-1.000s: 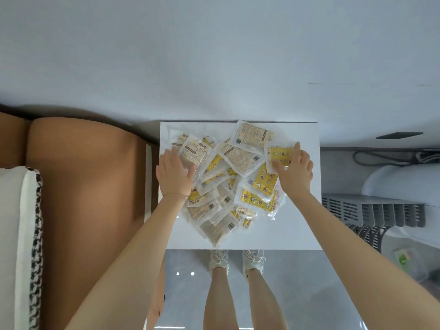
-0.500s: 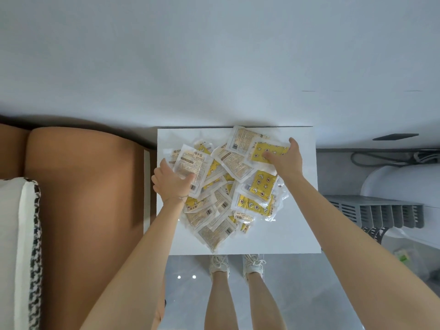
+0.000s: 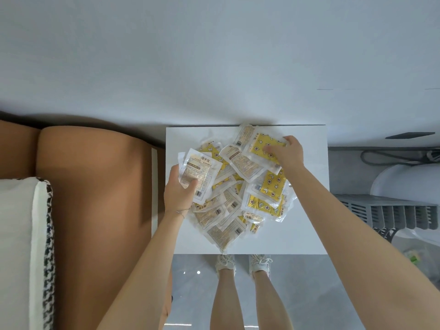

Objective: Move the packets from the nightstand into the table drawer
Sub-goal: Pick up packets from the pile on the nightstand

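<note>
Beside the brown cushion point(image 3: 95, 186), my left grip point(image 3: 177, 194) was closed around a white packet point(image 3: 202, 170), thumb pressed across its near end, the packet tilted over the pile of packets point(image 3: 228, 210). That pile lay heaped on the white counter point(image 3: 307, 210). Farther right, my right grip point(image 3: 288, 154) pinched a yellow packet point(image 3: 264, 145) at the pile's far side, fingers curled over its edge.

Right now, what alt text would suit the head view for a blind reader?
The left hand grips a white-labelled clear plastic packet and the right hand pinches a yellow star-printed packet, both over a heap of similar packets on a white rectangular nightstand.
</note>
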`<state>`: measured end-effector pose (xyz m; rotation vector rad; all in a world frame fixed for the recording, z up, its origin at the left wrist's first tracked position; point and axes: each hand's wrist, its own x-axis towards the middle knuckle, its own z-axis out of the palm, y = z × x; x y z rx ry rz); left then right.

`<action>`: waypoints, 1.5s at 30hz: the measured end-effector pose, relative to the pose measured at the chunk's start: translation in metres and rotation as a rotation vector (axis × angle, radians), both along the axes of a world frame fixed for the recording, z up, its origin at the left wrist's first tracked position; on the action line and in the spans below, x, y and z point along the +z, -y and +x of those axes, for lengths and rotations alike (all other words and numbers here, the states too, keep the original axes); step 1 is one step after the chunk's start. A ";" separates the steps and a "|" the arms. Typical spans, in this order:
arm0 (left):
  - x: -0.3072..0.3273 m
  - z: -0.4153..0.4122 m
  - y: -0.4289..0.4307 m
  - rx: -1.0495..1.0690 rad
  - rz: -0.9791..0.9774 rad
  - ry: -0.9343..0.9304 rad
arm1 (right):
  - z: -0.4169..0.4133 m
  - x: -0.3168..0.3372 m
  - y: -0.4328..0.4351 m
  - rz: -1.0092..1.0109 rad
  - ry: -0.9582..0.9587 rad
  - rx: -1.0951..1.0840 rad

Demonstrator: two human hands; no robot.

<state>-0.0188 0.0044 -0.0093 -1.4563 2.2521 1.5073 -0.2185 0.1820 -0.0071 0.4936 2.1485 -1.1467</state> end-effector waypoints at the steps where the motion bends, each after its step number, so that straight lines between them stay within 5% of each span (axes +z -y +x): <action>1: 0.001 0.001 0.002 0.010 0.034 -0.020 | 0.001 0.003 -0.001 -0.010 -0.031 0.001; 6: 0.015 0.005 0.000 0.101 0.186 -0.093 | 0.015 0.022 -0.013 -0.145 -0.045 -0.089; 16: 0.073 0.044 -0.042 0.354 0.366 -0.243 | 0.075 0.095 -0.058 -0.462 0.252 -0.254; 27: 0.151 0.148 -0.103 0.621 0.495 -0.391 | 0.166 0.169 -0.069 -0.245 0.090 0.271; 45: 0.240 0.446 -0.132 1.160 0.332 -0.575 | 0.416 0.263 0.007 -0.335 0.086 0.883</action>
